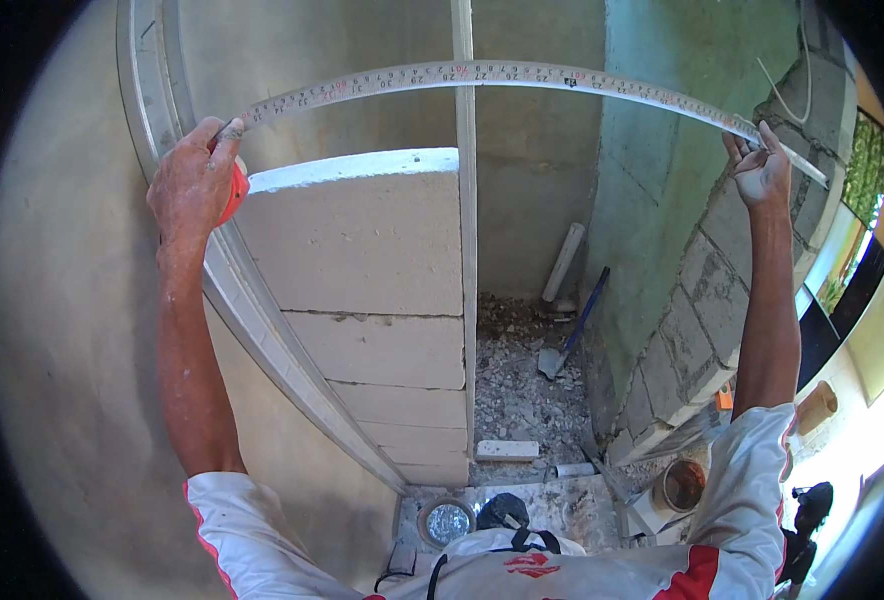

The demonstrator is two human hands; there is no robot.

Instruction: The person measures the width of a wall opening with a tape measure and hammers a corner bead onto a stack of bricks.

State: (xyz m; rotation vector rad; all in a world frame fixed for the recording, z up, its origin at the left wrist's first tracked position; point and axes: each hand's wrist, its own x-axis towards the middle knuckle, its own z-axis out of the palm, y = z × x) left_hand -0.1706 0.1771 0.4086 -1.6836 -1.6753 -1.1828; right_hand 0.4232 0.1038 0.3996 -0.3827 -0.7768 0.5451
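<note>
A tape measure blade (482, 73) arcs across the upper part of the head view, bowed upward between my raised arms. My left hand (187, 185) is closed round the red tape measure case (234, 197), beside a pale upright frame (252, 325) on the left wall. At the other end, my right hand (765, 178) pinches the blade against its fingers, close to the broken edge of a block wall (702, 285). The blade's tip sticks out beyond that hand. Below the blade stands a stack of pale blocks (362, 245), bordered by a thin vertical strip (467, 200).
Rubble (522, 400) covers the floor of the recess, where a blue-handled shovel (590, 310) leans. Near it are a pale tube (564, 262) and a loose white block (507, 450). Buckets (680, 485) stand low down. Another person (810, 520) appears at the lower right.
</note>
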